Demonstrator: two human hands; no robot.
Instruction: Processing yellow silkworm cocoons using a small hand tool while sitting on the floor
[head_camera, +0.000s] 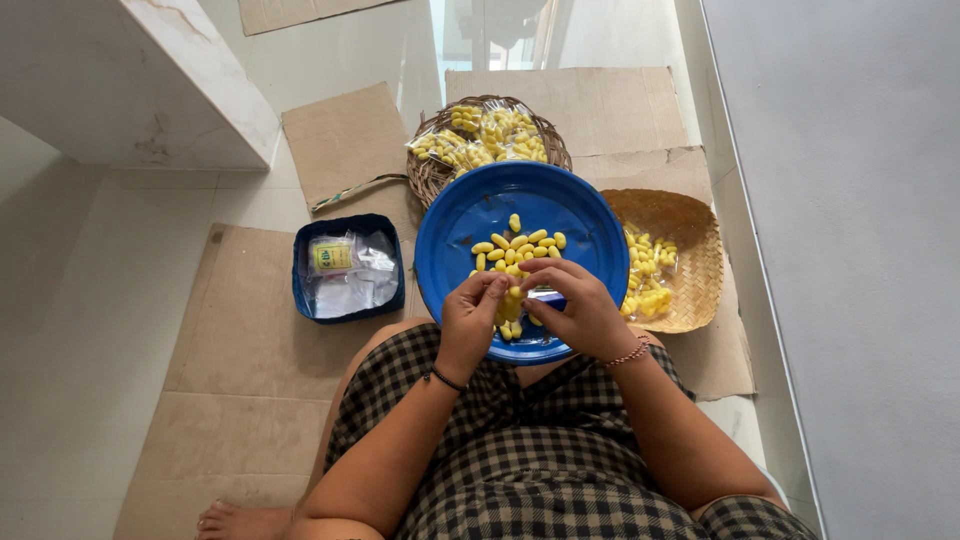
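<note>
A round blue plate (470, 215) rests on my lap and holds several small yellow oval pieces (520, 243). My left hand (470, 318) and my right hand (580, 310) meet over the plate's near edge. Together they pinch a small clear plastic bag (512, 305) with yellow pieces inside it. The fingers hide most of the bag.
A dark round wicker basket (430, 180) behind the plate holds filled clear bags of yellow pieces. A tan woven tray (690, 240) at the right holds more filled bags. A blue square box (345, 265) of empty bags sits at the left. Cardboard sheets (250, 330) cover the floor.
</note>
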